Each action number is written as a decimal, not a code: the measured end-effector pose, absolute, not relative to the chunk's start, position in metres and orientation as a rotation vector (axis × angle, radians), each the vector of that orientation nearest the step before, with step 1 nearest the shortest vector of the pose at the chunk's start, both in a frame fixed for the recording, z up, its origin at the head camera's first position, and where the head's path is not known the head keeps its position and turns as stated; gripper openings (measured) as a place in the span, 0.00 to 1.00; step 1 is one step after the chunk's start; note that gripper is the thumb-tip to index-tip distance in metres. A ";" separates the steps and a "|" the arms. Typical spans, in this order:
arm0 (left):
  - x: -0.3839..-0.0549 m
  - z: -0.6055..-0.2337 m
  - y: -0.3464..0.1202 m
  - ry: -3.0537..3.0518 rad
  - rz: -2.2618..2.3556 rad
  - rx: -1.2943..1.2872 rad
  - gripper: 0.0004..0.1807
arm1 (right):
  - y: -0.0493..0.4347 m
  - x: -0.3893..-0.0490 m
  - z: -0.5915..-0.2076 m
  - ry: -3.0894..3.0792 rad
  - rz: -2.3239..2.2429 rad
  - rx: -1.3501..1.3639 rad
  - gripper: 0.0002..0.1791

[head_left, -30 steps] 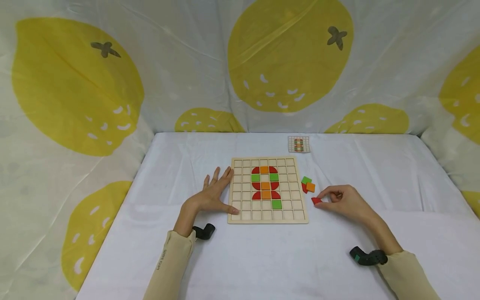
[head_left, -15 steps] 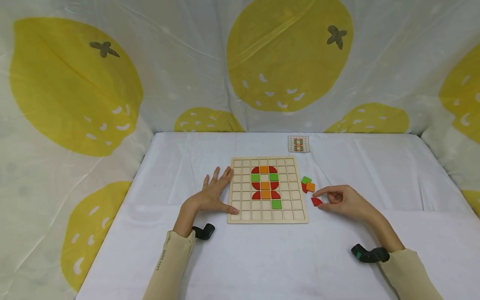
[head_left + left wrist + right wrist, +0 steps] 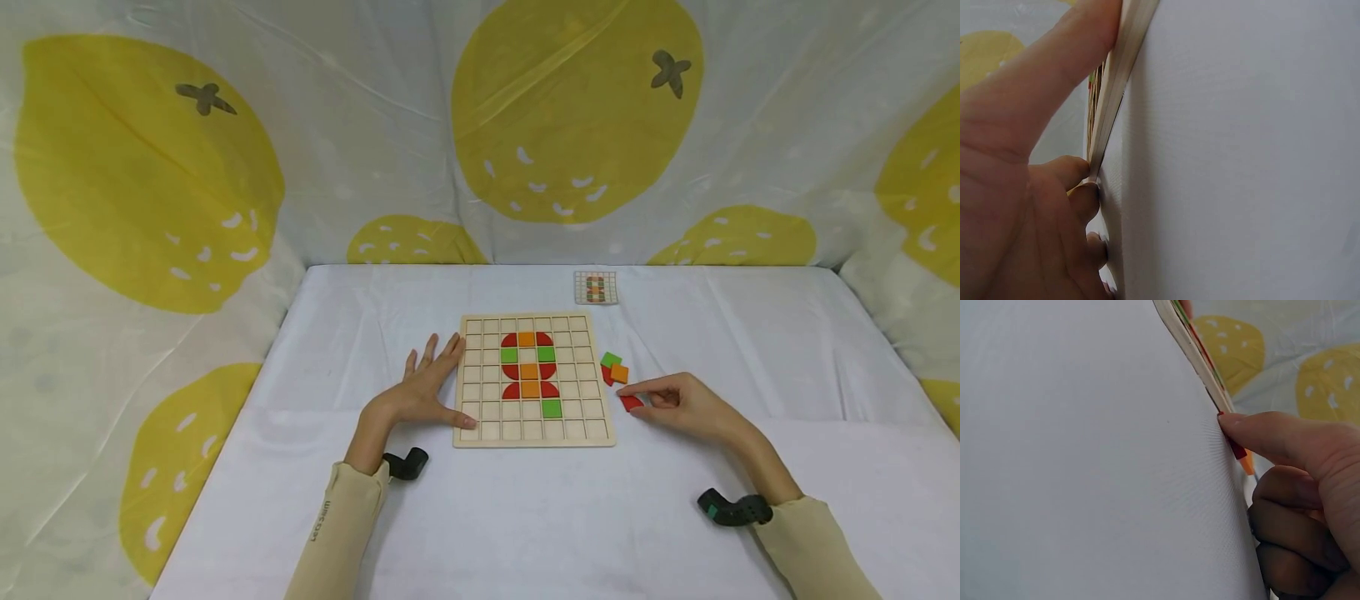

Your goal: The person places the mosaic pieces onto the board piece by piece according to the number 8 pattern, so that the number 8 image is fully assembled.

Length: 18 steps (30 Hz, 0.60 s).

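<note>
A square wooden grid board (image 3: 490,430) lies mid-table with red, orange and green tiles set in its cells. My left hand (image 3: 420,392) is spread at the board's left side, thumb on the front-left corner and fingertips along the edge. In the left wrist view the thumb (image 3: 1041,81) presses the board's rim. Right of the board, my right hand (image 3: 688,406) holds a red quarter-round tile (image 3: 630,403) between thumb and index finger, low at the tablecloth. The right wrist view shows the thumb tip on that red tile (image 3: 1237,447), its other fingers curled under.
Beside the board's right edge lie a green square tile (image 3: 611,360), an orange square tile (image 3: 619,373) and a partly covered red tile (image 3: 607,377). A small pattern card (image 3: 596,288) lies behind the board. Lemon-print cloth (image 3: 390,150) walls the table's back and sides.
The red tile has turned in my right hand's fingers, and the index fingertip has shifted left over it. The left hand and board keep their place.
</note>
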<state>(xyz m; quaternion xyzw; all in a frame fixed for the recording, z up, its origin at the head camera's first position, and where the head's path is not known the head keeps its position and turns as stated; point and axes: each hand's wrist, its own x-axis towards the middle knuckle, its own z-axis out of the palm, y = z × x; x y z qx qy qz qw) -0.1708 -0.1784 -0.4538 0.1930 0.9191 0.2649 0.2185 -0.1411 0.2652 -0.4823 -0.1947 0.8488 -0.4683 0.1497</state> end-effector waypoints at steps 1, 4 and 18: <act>-0.171 -0.454 -0.178 2.544 0.734 0.534 0.75 | 0.265 -0.141 -0.482 2.444 -1.343 -0.548 0.14; -0.171 -0.454 -0.179 2.543 0.735 0.534 0.75 | 0.264 -0.141 -0.483 2.461 -1.341 -0.521 0.13; -0.172 -0.455 -0.180 2.530 0.743 0.543 0.75 | 0.273 -0.144 -0.479 2.362 -1.318 -0.653 0.19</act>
